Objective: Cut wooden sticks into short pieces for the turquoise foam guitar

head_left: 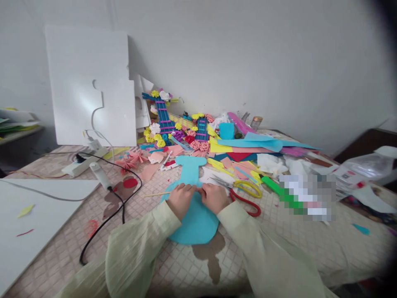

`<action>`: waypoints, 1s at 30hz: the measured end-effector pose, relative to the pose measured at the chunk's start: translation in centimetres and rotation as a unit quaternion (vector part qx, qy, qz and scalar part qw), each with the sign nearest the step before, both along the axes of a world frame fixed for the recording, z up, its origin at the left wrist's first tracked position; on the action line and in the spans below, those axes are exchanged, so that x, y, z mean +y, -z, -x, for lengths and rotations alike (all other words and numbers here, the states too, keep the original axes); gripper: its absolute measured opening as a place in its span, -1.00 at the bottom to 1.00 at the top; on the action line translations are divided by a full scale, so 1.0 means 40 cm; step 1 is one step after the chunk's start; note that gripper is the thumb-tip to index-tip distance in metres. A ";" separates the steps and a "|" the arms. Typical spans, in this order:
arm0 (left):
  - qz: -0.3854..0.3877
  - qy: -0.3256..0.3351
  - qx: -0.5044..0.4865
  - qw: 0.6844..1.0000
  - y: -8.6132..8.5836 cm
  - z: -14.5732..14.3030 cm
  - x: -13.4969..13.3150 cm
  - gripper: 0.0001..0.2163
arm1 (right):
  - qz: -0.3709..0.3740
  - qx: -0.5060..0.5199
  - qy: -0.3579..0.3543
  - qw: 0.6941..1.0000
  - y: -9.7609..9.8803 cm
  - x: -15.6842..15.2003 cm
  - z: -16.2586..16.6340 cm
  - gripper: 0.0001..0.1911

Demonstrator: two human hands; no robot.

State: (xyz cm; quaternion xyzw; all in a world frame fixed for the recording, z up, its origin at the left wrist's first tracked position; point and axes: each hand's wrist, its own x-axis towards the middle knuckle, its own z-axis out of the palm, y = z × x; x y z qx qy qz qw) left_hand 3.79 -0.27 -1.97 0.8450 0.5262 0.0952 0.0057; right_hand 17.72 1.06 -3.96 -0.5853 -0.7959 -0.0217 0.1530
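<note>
Blue sheet's place: the light blue vase-shaped foam sheet (196, 225) lies flat on the checked-cloth desk (279, 242), right in front of the person, with its narrow neck pointing away towards the craft heap.
Risk, sheet slipping: both hands bear on one small spot where the neck meets the round body. The wide lower part is held by nothing, so a sideways push could probably swivel or buckle it.
Risk, creasing: thin foam pressed hard at its narrowest point may fold or tear there.
Risk, scissors: the red-handled scissors (245, 201) lie just beside the right hand (215, 198), blades towards the sheet. A careless sweep of that wrist could knock them or catch a blade.
Risk, cord: the white pen-shaped corded tool (101, 176) and its black cord (102, 231) loop near the left sleeve. A drawn-back elbow might snag the cord and drag the tool.
Left hand pose: the left hand (181, 198) rests knuckles up on the sheet, forearm coming in from the lower left, fingers curled under with the tips down.
Right hand pose: it mirrors the left, the two nearly touching.
Fingers' state: bent and close together on the blue sheet. Whether they nip its edge or only press it flat, I cannot tell.
</note>
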 end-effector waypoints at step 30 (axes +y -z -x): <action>-0.010 0.064 -0.382 0.922 -0.041 0.032 -0.013 -0.81 | -0.003 0.307 -0.276 0.911 -0.042 -0.006 -0.036 -0.69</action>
